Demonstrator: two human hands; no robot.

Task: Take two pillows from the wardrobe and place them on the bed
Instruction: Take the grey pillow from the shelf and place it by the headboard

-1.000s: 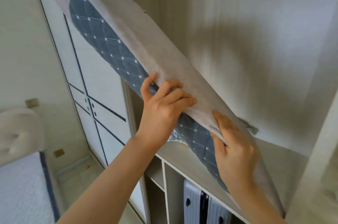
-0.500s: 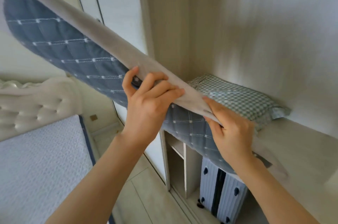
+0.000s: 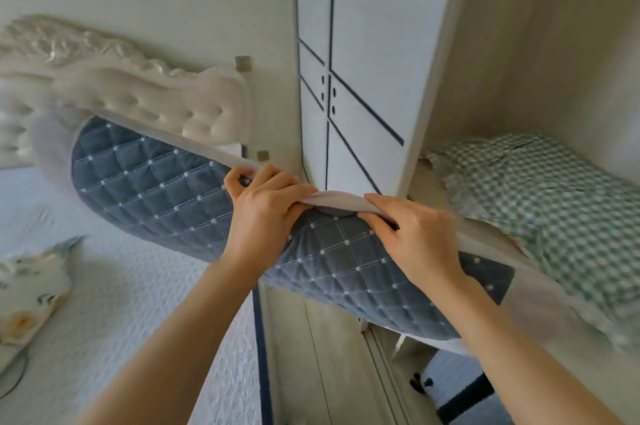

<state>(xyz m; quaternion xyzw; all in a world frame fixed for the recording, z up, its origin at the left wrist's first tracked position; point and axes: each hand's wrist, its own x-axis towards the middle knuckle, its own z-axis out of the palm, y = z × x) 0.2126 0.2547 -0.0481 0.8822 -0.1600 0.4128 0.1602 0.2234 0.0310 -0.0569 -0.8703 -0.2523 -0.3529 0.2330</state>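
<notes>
A long blue quilted pillow [image 3: 156, 196] with a pale grey border hangs in the air across the middle of the view. My left hand [image 3: 263, 209] and my right hand [image 3: 412, 241] both grip its upper edge, close together. Its left end is over the bed [image 3: 104, 303]; its right end is still by the wardrobe shelf [image 3: 485, 227]. A green-and-white checked pillow [image 3: 540, 202] lies on that shelf at the right.
A cream tufted headboard [image 3: 138, 102] stands behind the bed. A white floral cushion [image 3: 27, 289] lies on the bed at the left edge. White wardrobe doors [image 3: 349, 78] with dark lines stand ahead. A suitcase [image 3: 460, 390] sits low in the wardrobe.
Both hands have pulled the blue pillow down and leftward out of the wardrobe, toward the bed. The view has swung left and down; the checked pillow on the shelf became visible.
</notes>
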